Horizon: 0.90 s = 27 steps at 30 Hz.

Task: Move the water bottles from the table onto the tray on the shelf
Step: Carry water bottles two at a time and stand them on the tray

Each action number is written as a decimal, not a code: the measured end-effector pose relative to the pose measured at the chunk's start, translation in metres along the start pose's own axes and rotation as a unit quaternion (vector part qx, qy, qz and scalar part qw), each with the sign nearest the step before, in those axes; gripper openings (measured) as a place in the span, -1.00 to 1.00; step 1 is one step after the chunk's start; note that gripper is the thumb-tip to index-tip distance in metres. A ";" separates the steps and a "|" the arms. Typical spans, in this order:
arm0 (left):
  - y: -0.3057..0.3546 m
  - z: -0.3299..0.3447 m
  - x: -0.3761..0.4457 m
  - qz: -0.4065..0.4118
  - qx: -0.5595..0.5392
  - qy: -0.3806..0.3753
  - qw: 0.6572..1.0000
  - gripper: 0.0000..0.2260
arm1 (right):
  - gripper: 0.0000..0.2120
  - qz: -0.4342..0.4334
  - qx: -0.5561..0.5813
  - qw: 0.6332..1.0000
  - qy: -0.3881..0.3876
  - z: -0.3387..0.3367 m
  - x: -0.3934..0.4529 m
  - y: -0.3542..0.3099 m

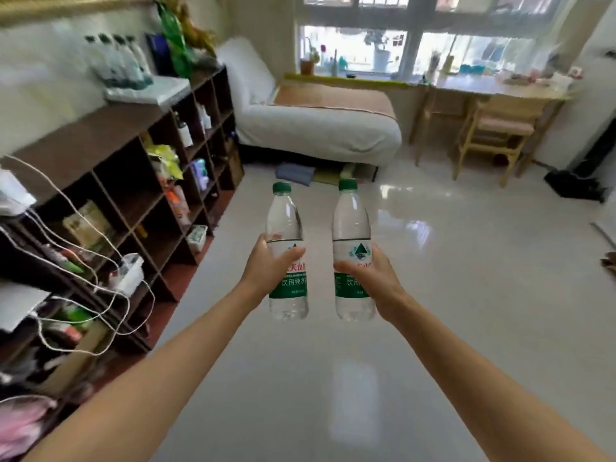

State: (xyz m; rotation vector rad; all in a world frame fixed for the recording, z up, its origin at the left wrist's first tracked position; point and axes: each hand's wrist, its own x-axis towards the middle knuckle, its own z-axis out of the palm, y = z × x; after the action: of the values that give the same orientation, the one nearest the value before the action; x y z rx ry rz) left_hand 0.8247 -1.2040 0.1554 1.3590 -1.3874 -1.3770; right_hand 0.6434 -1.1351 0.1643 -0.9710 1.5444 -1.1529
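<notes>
My left hand grips a clear water bottle with a green cap and green label, held upright over the floor. A second bottle of the same kind stands upright in my right hand, side by side with the first and a little apart from it. On top of the dark wooden shelf at the upper left lies a pale tray. Several more bottles stand on the tray, blurred.
The shelf's cubbies hold packets, jars and white cables. A white sofa bed stands ahead, with a wooden desk and chair by the window. Glossy floor stretches between them.
</notes>
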 end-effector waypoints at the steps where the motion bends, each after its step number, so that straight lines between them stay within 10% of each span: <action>1: 0.005 -0.013 0.022 0.004 -0.004 0.021 1.000 -0.51 | -0.59 -0.008 -0.006 1.000 -0.019 0.010 0.028 -0.012; 9: 0.030 -0.105 0.185 0.013 -0.049 0.125 0.991 -0.58 | -0.56 -0.057 -0.056 0.985 -0.154 0.097 0.229 -0.082; 27: 0.121 -0.228 0.612 0.060 0.011 0.145 0.988 -0.80 | -0.51 -0.066 -0.031 0.984 -0.160 0.240 0.663 -0.213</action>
State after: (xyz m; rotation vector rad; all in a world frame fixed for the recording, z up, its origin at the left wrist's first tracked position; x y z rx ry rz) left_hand 0.9255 -1.8585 0.2044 1.4029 -1.2699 -1.0406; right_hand 0.7292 -1.8659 0.1971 -1.2510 1.2788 -0.9864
